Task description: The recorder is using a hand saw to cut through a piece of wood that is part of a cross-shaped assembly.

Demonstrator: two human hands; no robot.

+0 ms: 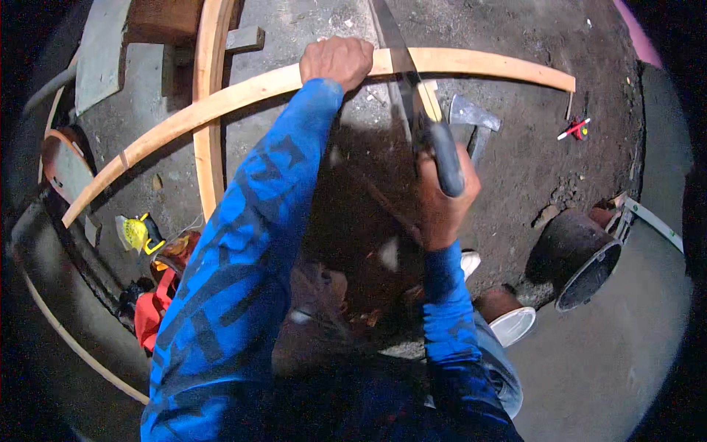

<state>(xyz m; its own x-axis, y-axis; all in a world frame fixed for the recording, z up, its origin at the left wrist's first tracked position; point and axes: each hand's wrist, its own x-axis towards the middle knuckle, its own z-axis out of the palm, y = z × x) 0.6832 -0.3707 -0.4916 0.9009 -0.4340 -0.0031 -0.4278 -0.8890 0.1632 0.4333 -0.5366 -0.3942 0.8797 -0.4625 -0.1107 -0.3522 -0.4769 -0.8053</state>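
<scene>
A long pale wooden board [486,61] lies crosswise in front of me, bowed by the lens, with its left part over a second wooden board [208,158]. My left hand [336,60] is closed over the crosswise board near its middle and presses on it. My right hand [448,210] wraps round the black and yellow handle of a handsaw [446,158]. The saw's blade points away from me and crosses the board just right of my left hand. Whether its teeth are in the wood, I cannot tell.
A hatchet [473,113] lies on the floor right of the saw. Farther right are a red-and-white marker-like stick [574,129] and a small red item. A dark bucket [585,269] lies tipped, near a white-rimmed container [512,325]. Left are wood blocks [246,39] and a red bag-like thing [149,315].
</scene>
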